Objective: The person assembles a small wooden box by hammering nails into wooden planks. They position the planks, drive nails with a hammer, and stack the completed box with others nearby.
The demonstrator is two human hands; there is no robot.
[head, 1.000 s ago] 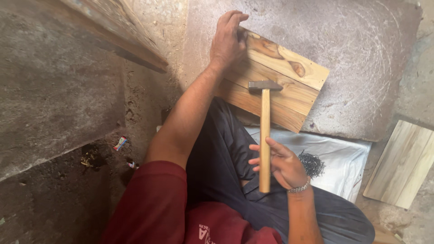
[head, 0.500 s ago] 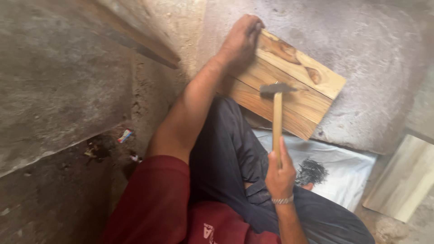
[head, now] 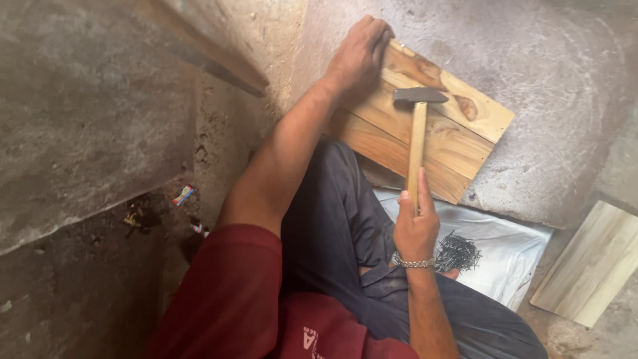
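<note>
Now, status from my remote view:

right hand: right hand (head: 415, 229) has its fingers wrapped shut round the lower end of the hammer (head: 417, 143) handle, thumb up along the wood; wrist carries a metal bracelet (head: 417, 263).

hammer change: a second ago I see the head higher up the frame and off to the left of the grip; half a second ago it is over the board; now the dark steel head sits directly beyond the fingertips, low over the middle plank. I read that as a downstroke at or near its end.

left hand: left hand (head: 359, 53) lies with fingers curled over the far left corner of the wooden board (head: 432, 136), pressing it down. Same corner in all three pictures, so the hold has not shifted. I cannot tell whether a nail is pinched under those fingers.

board: wooden board rests on the concrete slab (head: 565, 100), tilted diagonally, its near edge just beyond the person's knee, well ahead of the right-hand fingers.

nail supply: pile of dark nails (head: 458, 252) on the white sheet (head: 505, 256), just right of the right wrist.

spare: second plank (head: 591, 262) lies apart, further right of the fingers.

meaning: hammering looks underway; board stays steady under the strike.
</note>
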